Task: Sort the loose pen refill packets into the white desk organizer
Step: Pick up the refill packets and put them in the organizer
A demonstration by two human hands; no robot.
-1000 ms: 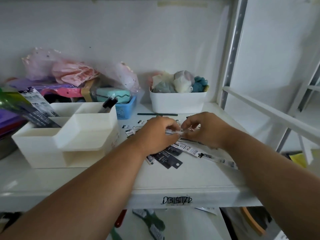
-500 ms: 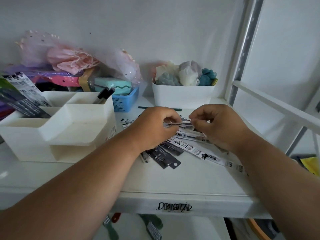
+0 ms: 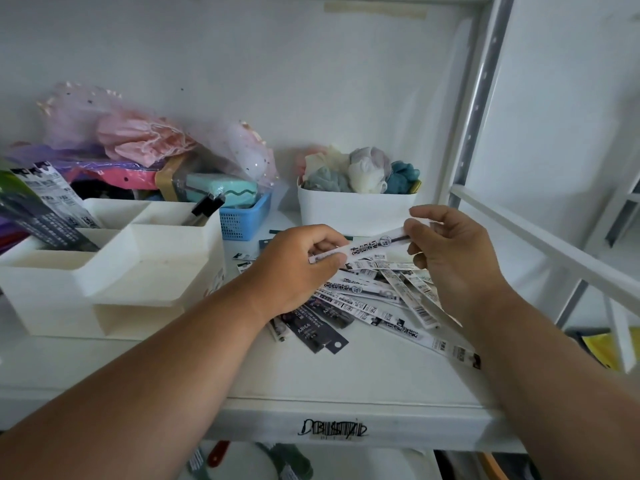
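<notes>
- Two hands are seen, and one packet (image 3: 363,249) is held up between them; the pile (image 3: 377,299) below holds too many overlapped packets to be counted.
- One organizer (image 3: 114,268) is seen well to the left of the left hand (image 3: 294,265), with several open compartments; a bundle of packets (image 3: 45,209) is stood in its far-left compartment and one dark pen (image 3: 206,209) in a rear one.
- Two more containers are counted at the back: a blue basket (image 3: 242,220) beyond the left hand and a white tub (image 3: 356,211) of bundled cloth behind both hands.
- The left hand is reached in from the lower left, knuckles up, fingers curled; the left end of the packet is pinched between thumb and fingers.
- The right hand (image 3: 450,258) is brought in from the lower right, wrist bent; the packet's right end is nipped by thumb and forefinger, the other fingers being loosely curled beneath.
- The packet is held clear of the pile, tilted so the end at the right hand sits higher.
- The packet is shown as a long, narrow white strip with dark print and a round mark near the right hand.
- Under both hands the pile is fanned out on the shelf (image 3: 346,379): mostly white strips with barcodes, a few black ones nearest the left wrist.
</notes>
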